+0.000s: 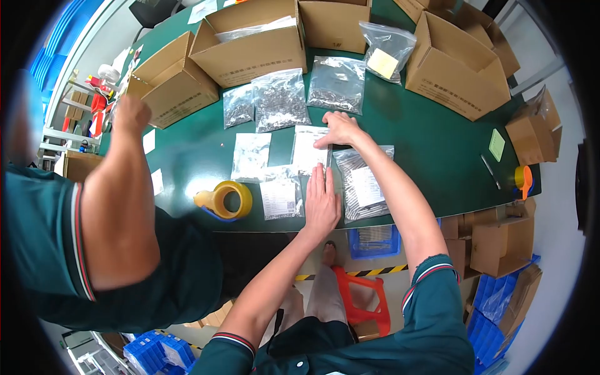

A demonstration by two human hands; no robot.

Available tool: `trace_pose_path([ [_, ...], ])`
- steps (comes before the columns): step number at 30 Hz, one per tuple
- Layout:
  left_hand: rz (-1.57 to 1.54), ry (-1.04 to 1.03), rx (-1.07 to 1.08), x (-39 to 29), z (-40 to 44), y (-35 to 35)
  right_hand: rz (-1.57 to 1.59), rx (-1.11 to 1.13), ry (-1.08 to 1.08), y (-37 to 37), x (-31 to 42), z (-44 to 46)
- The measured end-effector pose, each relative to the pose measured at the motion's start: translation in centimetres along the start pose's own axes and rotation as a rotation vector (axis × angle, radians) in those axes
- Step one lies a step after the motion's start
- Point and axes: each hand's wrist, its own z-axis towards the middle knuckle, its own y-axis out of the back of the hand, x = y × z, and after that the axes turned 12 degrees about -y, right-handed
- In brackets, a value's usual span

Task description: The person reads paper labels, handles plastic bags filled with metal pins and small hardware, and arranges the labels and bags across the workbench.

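On the green table, a labelled plastic bag (306,150) lies between my hands. My left hand (322,203) rests on its lower edge, fingers stretched out and close together. At its upper right, my right hand (340,130) touches the bag with thumb and fingers apart. Right of my left hand is a bag of long metal parts (353,197) with a white label. To the left sit a bag with a printed label (281,197) and a pale bag (251,155). Above are bags of small dark parts (280,103) (337,87).
Cardboard boxes (250,56) (459,69) line the far side. A yellow tape dispenser (228,200) sits near the front edge, and an orange one (524,178) at the right. A co-worker's arm (122,206) reaches over the table's left. Below are a red stool (364,297) and a blue tray (375,244).
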Motion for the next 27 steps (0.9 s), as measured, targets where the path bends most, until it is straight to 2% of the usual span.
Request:
trace_pose_path([
  [2,0.01,-0.003,0.012,0.3,-0.1,-0.2,-0.151,0.089,-0.006,0.2,1.1,0.0],
  [7,0.017,0.001,0.026,0.3,-0.3,-0.5,-0.173,0.15,0.005,-0.4,1.9,0.7],
  [14,-0.077,0.006,-0.045,0.2,-0.6,-0.4,0.134,0.261,0.013,-1.8,2.0,1.3],
  [16,-0.1,-0.018,-0.094,0.4,-1.2,-0.2,0.184,0.294,-0.05,-1.8,2.0,1.1],
  [18,-0.158,-0.147,-0.091,0.6,-2.2,-0.1,0.2,0.255,-0.043,-1.7,2.1,0.8],
  [20,-0.171,-0.16,-0.102,0.9,-3.1,-0.1,0.338,0.319,-0.015,-1.4,2.2,0.5],
  [22,-0.176,-0.206,-0.098,1.3,-3.7,0.0,0.342,0.294,0.037,-1.2,2.4,0.3],
  [25,-0.202,-0.203,-0.132,1.4,-3.6,-0.1,0.398,0.387,0.148,0.1,3.2,0.6],
  [27,-0.185,-0.216,-0.153,1.5,-3.7,-0.4,0.335,0.307,0.227,1.2,5.2,0.7],
])
